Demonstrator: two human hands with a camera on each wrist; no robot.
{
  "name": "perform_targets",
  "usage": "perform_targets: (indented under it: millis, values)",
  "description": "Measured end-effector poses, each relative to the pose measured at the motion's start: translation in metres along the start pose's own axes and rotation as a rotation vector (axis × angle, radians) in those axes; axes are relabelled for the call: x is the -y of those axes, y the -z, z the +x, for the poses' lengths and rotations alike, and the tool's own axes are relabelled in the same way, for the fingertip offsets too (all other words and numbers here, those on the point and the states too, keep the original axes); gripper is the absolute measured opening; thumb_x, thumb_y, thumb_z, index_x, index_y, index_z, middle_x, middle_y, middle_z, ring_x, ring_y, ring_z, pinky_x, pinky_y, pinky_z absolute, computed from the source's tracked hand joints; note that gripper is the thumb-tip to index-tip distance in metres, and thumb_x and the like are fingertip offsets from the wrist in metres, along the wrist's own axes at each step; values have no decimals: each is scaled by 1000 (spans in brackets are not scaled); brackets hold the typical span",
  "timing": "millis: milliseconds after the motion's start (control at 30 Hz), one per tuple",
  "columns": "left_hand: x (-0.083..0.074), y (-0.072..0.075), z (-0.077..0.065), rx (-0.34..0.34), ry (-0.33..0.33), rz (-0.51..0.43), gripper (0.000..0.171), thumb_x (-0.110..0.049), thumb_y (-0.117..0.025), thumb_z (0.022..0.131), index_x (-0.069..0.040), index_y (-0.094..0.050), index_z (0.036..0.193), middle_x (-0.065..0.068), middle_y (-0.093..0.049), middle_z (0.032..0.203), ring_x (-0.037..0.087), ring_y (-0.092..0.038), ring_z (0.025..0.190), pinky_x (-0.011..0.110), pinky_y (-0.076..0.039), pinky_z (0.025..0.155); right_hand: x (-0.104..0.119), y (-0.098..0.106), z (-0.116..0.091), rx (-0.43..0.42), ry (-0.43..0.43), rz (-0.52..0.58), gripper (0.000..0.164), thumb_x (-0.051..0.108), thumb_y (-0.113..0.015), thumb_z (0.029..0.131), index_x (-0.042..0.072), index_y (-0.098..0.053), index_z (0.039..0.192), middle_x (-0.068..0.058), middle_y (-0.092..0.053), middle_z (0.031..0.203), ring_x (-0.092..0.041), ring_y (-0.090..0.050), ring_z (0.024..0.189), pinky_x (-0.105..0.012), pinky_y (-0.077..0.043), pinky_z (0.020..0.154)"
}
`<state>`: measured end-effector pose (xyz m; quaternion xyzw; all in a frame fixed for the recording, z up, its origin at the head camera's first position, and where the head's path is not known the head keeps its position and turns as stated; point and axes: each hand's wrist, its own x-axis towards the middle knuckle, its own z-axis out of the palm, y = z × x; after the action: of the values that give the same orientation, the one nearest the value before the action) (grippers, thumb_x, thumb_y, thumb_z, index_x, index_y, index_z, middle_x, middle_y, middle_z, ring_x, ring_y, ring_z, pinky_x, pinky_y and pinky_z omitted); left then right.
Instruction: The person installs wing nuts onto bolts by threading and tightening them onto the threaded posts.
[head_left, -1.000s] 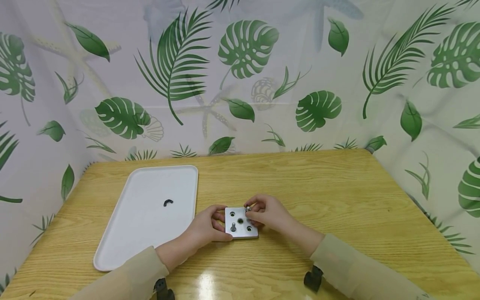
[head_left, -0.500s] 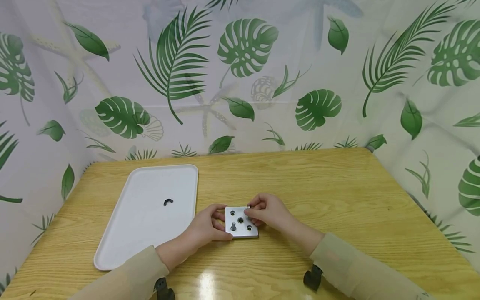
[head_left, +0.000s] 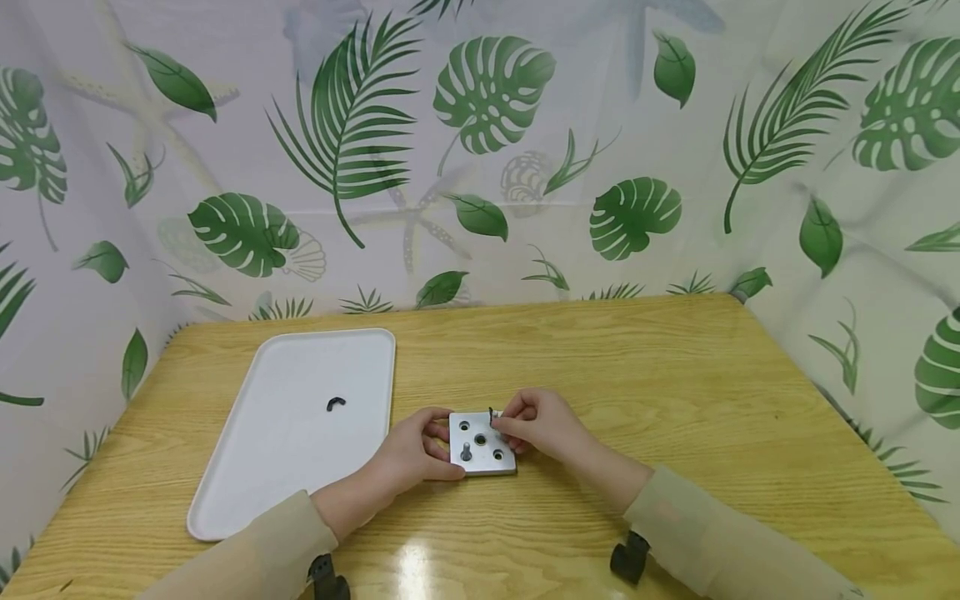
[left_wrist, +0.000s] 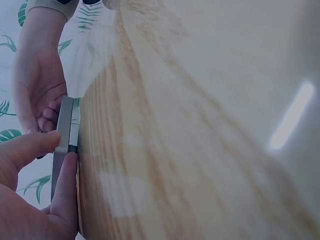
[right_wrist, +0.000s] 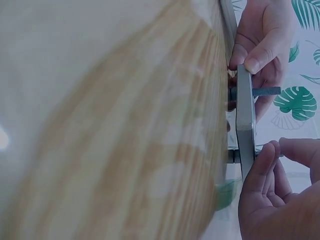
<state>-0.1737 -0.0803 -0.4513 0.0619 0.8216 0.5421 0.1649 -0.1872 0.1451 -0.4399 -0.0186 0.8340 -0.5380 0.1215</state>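
Observation:
A square silver metal plate (head_left: 480, 458) with several holes sits raised above the table on bolt heads (right_wrist: 232, 156). My left hand (head_left: 411, 450) grips its left side, thumb at the near corner and fingers at the far one. One bare threaded bolt (right_wrist: 267, 91) stands up through the near left hole. At the far right corner, my right hand (head_left: 540, 421) pinches a small black wing nut (head_left: 491, 415) at the top of a second bolt, mostly hidden by the fingers. Another black wing nut (head_left: 336, 403) lies on the white tray.
To the left, the white tray (head_left: 300, 358) lies flat on the wooden table (head_left: 637, 367), its right edge close to my left hand. A leaf-patterned cloth (head_left: 555, 108) hangs behind the table and along both sides.
My right fingers have shifted slightly around the far right bolt, and the dark wing of the nut shows more upright beside them. The left hand and the plate hold still.

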Motion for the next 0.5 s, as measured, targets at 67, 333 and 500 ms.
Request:
perform_targets:
  millis: [67, 333, 500]
  values:
    - [0, 0, 0, -4, 1, 0, 82, 6, -90, 75, 2, -54, 149, 13, -68, 115, 11, -66, 82, 24, -56, 74, 0, 0, 0, -3, 1, -2, 13, 8, -77, 96, 0, -68, 93, -1, -66, 71, -8, -62, 62, -22, -55, 59]
    - [-1, 0, 0, -3, 5, 13, 82, 5, -91, 76, 1, -54, 149, 12, -68, 115, 11, -67, 82, 25, -57, 74, -2, -1, 3, 41, 69, 38, 34, 1, -73, 95, -8, -65, 127, -4, -69, 80, -7, -62, 66, -23, -57, 63]
    - [0, 1, 1, 2, 1, 9, 82, 5, -90, 76, 1, -54, 149, 12, -68, 115, 11, -67, 82, 24, -57, 74, -2, -3, 5, 73, 69, 48, 31, 1, -71, 96, -9, -69, 125, -2, -68, 78, -5, -63, 67, -22, -58, 65]
